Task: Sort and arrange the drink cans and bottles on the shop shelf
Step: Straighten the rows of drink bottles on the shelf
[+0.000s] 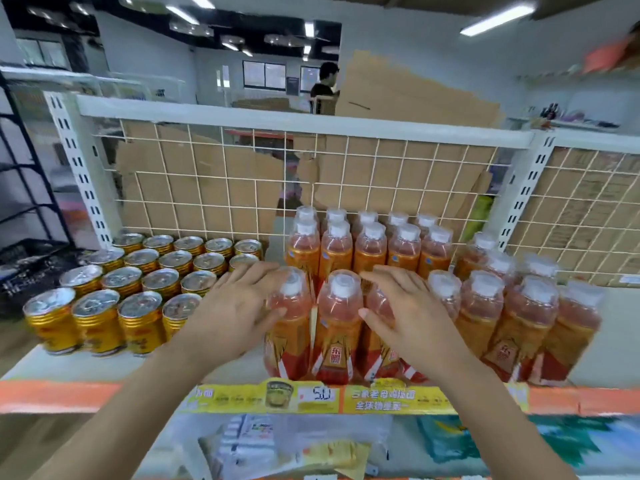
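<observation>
Fingers (pixel 263 271) of the left hand (pixel 239 306) and right hand (pixel 408 317) are held straight and spread, gripping nothing, and are laid against the front-row orange drink bottles (pixel 341 317) at the shelf edge (pixel 62 393). These full plastic bottles are judged heavy, smooth and easily toppled, so are best steadied low on the labelled body. Gold cans (pixel 138 282) are ranked to the left, before the wire mesh back (pixel 214 188).

Bright ceiling tube lights (pixel 498 19), soft shadows, fisheye warp, blurry edges, esp. right
</observation>
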